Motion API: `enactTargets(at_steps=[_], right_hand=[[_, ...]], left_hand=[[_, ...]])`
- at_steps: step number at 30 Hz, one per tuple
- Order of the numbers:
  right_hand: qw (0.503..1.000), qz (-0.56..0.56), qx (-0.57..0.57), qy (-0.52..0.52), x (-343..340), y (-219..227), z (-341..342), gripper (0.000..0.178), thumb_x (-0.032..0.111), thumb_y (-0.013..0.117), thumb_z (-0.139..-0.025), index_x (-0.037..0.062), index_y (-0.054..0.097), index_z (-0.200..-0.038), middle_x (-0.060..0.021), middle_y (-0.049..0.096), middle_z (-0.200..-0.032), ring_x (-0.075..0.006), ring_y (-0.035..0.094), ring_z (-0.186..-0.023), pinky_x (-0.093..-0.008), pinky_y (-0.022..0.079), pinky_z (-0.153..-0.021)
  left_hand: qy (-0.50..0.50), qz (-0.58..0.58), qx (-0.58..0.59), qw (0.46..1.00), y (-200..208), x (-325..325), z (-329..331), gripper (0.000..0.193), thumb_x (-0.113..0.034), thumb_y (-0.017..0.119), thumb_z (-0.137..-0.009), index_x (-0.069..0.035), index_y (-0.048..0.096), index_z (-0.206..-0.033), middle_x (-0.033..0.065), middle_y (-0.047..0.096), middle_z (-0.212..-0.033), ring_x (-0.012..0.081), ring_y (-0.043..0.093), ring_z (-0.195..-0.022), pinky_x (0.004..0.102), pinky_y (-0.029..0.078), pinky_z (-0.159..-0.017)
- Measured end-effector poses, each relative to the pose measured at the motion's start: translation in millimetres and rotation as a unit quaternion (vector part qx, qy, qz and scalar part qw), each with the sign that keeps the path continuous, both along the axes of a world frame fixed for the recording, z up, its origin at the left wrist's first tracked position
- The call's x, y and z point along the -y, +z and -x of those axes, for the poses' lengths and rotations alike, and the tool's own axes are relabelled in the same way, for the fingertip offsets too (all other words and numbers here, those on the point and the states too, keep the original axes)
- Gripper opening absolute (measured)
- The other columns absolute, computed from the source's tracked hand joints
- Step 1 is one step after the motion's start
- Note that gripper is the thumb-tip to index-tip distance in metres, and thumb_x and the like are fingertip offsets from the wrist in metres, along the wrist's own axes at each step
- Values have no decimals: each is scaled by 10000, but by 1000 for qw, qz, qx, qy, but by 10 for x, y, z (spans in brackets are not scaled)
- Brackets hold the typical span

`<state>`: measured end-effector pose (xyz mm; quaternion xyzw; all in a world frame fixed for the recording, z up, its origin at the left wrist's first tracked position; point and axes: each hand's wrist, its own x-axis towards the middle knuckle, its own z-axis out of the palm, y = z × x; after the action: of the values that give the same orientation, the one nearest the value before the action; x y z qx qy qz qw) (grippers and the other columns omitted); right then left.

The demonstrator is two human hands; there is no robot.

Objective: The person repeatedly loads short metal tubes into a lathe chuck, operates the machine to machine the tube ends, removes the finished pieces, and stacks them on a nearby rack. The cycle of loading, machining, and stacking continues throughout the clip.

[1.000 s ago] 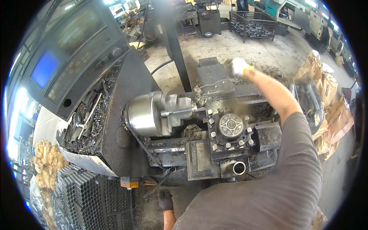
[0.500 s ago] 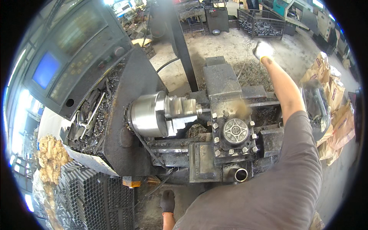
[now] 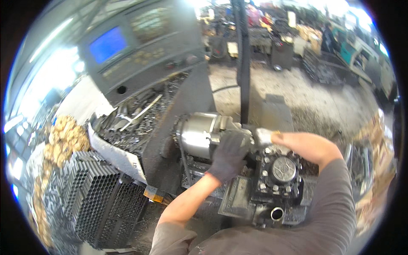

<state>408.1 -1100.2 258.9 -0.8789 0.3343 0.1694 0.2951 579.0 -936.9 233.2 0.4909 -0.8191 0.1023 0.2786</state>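
My left hand [image 3: 231, 155], in a dark glove, reaches over the front of the steel lathe chuck [image 3: 199, 135]. Its fingers curl by the chuck jaws [image 3: 224, 123], and whatever they close on is hidden under the glove. Close on its right is my right hand [image 3: 264, 137], in a white glove, between the jaws and the square tool post [image 3: 278, 182]. Blur and the glove hide the right fingers. A round cap with a star pattern [image 3: 284, 169] tops the tool post, with bolts around it. A short open tube [image 3: 277, 213] stands upright just in front.
The control panel with a blue screen [image 3: 108, 44] rises at the left. Beside it, a tray of metal chips [image 3: 127, 138] holds a T-handled wrench [image 3: 142, 112]. Stacked tubes [image 3: 91, 191] are at lower left, brown paper sacks [image 3: 384, 157] at right. A dark post [image 3: 243, 63] stands behind the chuck.
My right hand has come back from the far right to the chuck. My left hand has risen from low beside the machine to the jaws. The view has shifted.
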Motion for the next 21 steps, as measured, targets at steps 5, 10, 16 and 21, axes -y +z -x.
enactTargets(at_steps=[5, 10, 16, 21], right_hand=[[996, -25, -85, -7, 297, -162, 192, 458, 280, 739, -957, 93, 710, -1374, -72, 763, -972, -147, 672, -845, -339, 551, -762], [969, -197, -140, -47, 633, -470, 297, 321, 194, 623, -1064, 74, 742, -1337, -103, 766, -1184, -200, 704, -1022, -321, 589, -906], [995, -79, 6, 60, 550, -737, 195, 398, 402, 661, -1044, 82, 784, -1245, -48, 816, -1060, -145, 704, -909, -355, 575, -843], [994, 22, -102, -39, 638, -812, 1007, 321, 318, 802, -915, 67, 814, -1114, -49, 787, -860, -181, 722, -781, -384, 583, -735]], left_hand=[[77, -29, 146, 986, -83, 582, 196, 862, -489, 894, -716, -144, 599, -1450, 162, 540, -1387, 395, 433, -1453, 562, 267, -1291], [36, -12, 114, 993, -343, 659, 115, 797, -456, 810, -808, -122, 561, -1487, 222, 493, -1554, 455, 328, -1559, 659, 199, -1304], [-32, 23, 82, 996, -421, 729, 87, 734, -385, 793, -826, -76, 554, -1448, 211, 554, -1445, 438, 442, -1449, 674, 268, -1265], [-1, 3, 133, 991, -487, 774, 121, 656, -319, 740, -831, -65, 575, -1413, 225, 597, -1408, 444, 476, -1436, 694, 271, -1260]])
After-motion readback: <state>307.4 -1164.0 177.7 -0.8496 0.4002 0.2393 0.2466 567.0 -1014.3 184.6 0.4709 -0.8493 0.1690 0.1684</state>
